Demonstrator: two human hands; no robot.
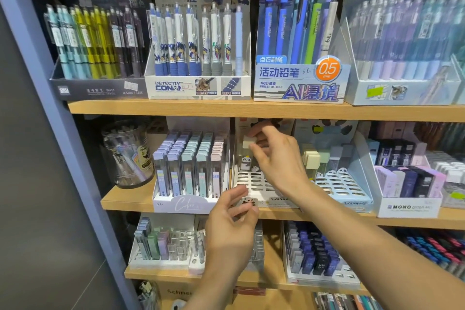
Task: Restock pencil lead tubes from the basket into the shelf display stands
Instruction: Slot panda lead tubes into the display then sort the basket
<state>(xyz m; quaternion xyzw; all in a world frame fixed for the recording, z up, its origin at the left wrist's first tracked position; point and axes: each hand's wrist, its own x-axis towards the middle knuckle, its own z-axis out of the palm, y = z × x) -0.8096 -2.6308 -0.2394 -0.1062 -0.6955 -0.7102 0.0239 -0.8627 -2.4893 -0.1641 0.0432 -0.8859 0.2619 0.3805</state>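
My right hand [274,156] grips the cream cap of a clear lead tube [247,152] with a panda print, held upright at the back left of a white slotted display stand [251,181] on the middle shelf. My left hand [231,221] is in front of that stand and holds another panda-printed lead tube [247,204] between its fingers. To the right, a pale blue slotted stand [342,184] holds a few cream- and green-capped tubes [312,158] at its back. The basket is out of view.
A full stand of pastel lead tubes [188,171] sits left of the white stand, beside a clear jar [128,153]. A MONO lead box [407,184] is at the right. Mechanical pencil displays [198,40] fill the upper shelf; more lead stands [312,254] sit on the lower shelf.
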